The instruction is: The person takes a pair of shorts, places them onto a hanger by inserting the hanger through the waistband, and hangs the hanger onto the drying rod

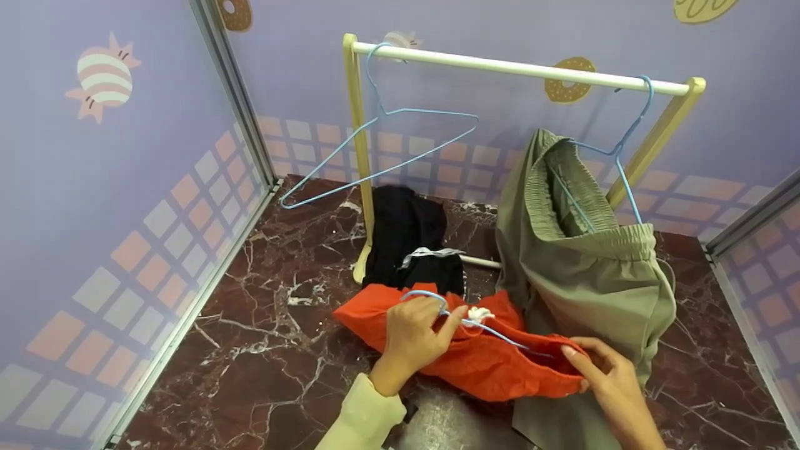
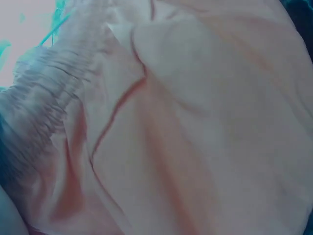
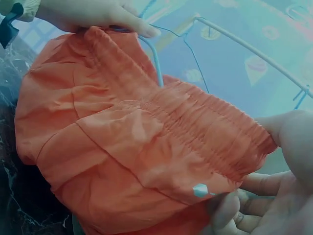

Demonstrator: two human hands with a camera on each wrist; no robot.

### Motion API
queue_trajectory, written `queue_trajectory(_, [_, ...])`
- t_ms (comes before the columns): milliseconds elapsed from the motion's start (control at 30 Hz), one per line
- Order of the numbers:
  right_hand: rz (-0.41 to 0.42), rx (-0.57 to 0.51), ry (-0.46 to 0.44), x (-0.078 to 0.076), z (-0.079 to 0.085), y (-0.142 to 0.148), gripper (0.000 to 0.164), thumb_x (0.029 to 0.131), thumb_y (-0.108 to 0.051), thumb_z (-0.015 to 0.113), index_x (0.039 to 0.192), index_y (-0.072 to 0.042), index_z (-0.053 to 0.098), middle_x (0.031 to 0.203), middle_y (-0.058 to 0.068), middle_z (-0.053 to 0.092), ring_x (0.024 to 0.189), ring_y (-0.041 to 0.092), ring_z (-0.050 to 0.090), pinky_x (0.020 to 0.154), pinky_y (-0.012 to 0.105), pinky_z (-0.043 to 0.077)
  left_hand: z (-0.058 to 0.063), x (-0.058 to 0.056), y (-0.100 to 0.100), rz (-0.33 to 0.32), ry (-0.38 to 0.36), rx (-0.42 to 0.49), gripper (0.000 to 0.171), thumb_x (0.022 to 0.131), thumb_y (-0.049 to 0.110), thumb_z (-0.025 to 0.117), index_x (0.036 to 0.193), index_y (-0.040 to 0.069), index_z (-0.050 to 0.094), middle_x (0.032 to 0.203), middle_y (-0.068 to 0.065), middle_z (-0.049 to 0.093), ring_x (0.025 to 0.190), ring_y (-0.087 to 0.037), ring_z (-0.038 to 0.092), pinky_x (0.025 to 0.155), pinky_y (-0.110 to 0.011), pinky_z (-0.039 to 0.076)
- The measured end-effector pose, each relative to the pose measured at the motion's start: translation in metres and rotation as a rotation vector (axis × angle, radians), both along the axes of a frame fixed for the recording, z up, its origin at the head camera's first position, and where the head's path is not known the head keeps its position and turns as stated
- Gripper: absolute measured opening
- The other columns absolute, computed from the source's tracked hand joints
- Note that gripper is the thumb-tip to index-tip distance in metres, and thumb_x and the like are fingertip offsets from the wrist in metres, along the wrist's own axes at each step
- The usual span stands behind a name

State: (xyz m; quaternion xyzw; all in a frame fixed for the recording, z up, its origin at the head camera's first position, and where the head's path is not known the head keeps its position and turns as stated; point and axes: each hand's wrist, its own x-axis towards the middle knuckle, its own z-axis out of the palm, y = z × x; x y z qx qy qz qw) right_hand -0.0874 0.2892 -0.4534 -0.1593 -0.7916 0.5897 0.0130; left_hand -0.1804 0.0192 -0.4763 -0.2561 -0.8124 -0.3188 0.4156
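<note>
A pair of orange shorts [image 1: 494, 369] with a gathered elastic waistband and a white drawstring [image 1: 478, 315] is held up over the floor. My left hand [image 1: 415, 334] grips a blue hanger [image 1: 500, 335] just below its hook, and the hanger's right arm runs down inside the waistband. At the waistband's right end, my right hand [image 1: 609, 378] pinches the cloth between thumb and fingers. In the right wrist view, a small white logo shows on the shorts [image 3: 122, 156] close to my right hand's fingertips. Their fabric [image 2: 195, 117] fills the left wrist view, washed out in colour.
A low rack with a white rail [image 1: 500, 62] and wooden posts stands ahead. On it hang a bare blue hanger [image 1: 381, 172] at left and khaki trousers [image 1: 581, 269] on another hanger at right. Black clothing [image 1: 406, 228] hangs or lies behind the orange shorts. Patterned walls [image 1: 156, 125] enclose the marbled floor [image 1: 262, 337].
</note>
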Motion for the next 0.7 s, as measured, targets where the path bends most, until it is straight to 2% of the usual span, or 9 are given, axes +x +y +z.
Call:
queue_trajectory(133, [0.011, 0.026, -0.007, 0.0, 0.001, -0.005, 0.037, 0.088, -0.033, 0.059, 0.114, -0.007, 0.058, 0.089, -0.002, 0.064, 0.062, 0.014, 0.058, 0.055, 0.029, 0.049, 0.0, 0.001, 0.002, -0.001, -0.004, 0.0, 0.043, 0.081, 0.038, 0.065, 0.05, 0.02, 0.04, 0.048, 0.009, 0.036, 0.044, -0.006, 0.04, 0.041, -0.02, 0.024])
queue_trajectory(267, [0.058, -0.037, 0.042, 0.0, 0.001, -0.009, 0.035, 0.09, -0.025, 0.058, 0.119, -0.005, 0.056, 0.096, 0.005, 0.062, 0.065, 0.019, 0.062, 0.057, 0.03, 0.051, -0.001, -0.001, 0.001, -0.007, -0.015, 0.023, 0.043, 0.081, 0.037, 0.066, 0.05, 0.021, 0.04, 0.047, 0.01, 0.034, 0.043, -0.005, 0.038, 0.042, -0.018, 0.022])
queue_trajectory(367, [0.072, -0.06, 0.087, 0.001, 0.002, -0.008, 0.034, 0.089, -0.019, 0.059, 0.12, -0.005, 0.055, 0.083, 0.004, 0.065, 0.06, 0.017, 0.062, 0.054, 0.028, 0.049, -0.002, -0.002, -0.002, -0.012, -0.036, 0.058, 0.04, 0.081, 0.036, 0.066, 0.052, 0.021, 0.044, 0.047, 0.011, 0.037, 0.043, -0.002, 0.037, 0.043, -0.015, 0.02])
queue_trajectory(400, [0.064, -0.057, 0.111, 0.002, 0.003, -0.006, 0.034, 0.088, -0.017, 0.061, 0.119, -0.005, 0.056, 0.075, 0.003, 0.063, 0.056, 0.015, 0.059, 0.051, 0.027, 0.046, -0.001, -0.003, -0.003, -0.015, -0.046, 0.069, 0.039, 0.082, 0.036, 0.065, 0.053, 0.021, 0.044, 0.047, 0.011, 0.037, 0.042, -0.002, 0.035, 0.043, -0.014, 0.019])
queue_trajectory(433, [0.05, -0.046, 0.143, 0.002, 0.003, -0.004, 0.034, 0.087, -0.015, 0.062, 0.118, -0.004, 0.057, 0.073, 0.002, 0.063, 0.054, 0.012, 0.056, 0.049, 0.025, 0.043, -0.001, -0.004, -0.004, -0.017, -0.054, 0.077, 0.038, 0.082, 0.035, 0.065, 0.053, 0.021, 0.045, 0.048, 0.011, 0.038, 0.042, -0.001, 0.034, 0.043, -0.013, 0.018])
queue_trajectory(500, [0.022, 0.006, 0.209, 0.002, 0.005, 0.001, 0.033, 0.084, -0.011, 0.065, 0.116, -0.003, 0.059, 0.076, 0.001, 0.064, 0.055, 0.009, 0.052, 0.05, 0.023, 0.041, 0.0, -0.005, -0.005, -0.021, -0.064, 0.089, 0.036, 0.083, 0.035, 0.064, 0.054, 0.022, 0.047, 0.048, 0.011, 0.041, 0.041, -0.001, 0.034, 0.044, -0.012, 0.019])
queue_trajectory(567, [0.015, 0.095, 0.293, 0.002, 0.006, 0.004, 0.033, 0.08, -0.008, 0.069, 0.112, -0.004, 0.061, 0.093, 0.001, 0.063, 0.062, 0.007, 0.05, 0.053, 0.021, 0.039, 0.001, -0.006, -0.007, -0.018, -0.069, 0.092, 0.035, 0.083, 0.034, 0.064, 0.055, 0.022, 0.048, 0.048, 0.011, 0.041, 0.041, -0.001, 0.032, 0.043, -0.012, 0.019])
queue_trajectory(633, [0.039, 0.214, 0.359, 0.002, 0.005, 0.005, 0.035, 0.076, -0.007, 0.072, 0.111, -0.006, 0.064, 0.114, 0.002, 0.058, 0.078, 0.005, 0.053, 0.062, 0.017, 0.04, 0.002, -0.006, -0.007, -0.015, -0.07, 0.094, 0.035, 0.083, 0.034, 0.064, 0.055, 0.022, 0.048, 0.048, 0.011, 0.04, 0.04, -0.001, 0.03, 0.043, -0.012, 0.018])
queue_trajectory(700, [0.089, 0.339, 0.405, 0.002, 0.003, 0.002, 0.039, 0.073, -0.008, 0.075, 0.111, -0.011, 0.064, 0.119, 0.005, 0.056, 0.092, 0.0, 0.053, 0.071, 0.01, 0.041, 0.003, -0.006, -0.007, -0.016, -0.069, 0.092, 0.035, 0.083, 0.035, 0.064, 0.055, 0.022, 0.048, 0.047, 0.011, 0.039, 0.04, -0.001, 0.03, 0.044, -0.012, 0.017])
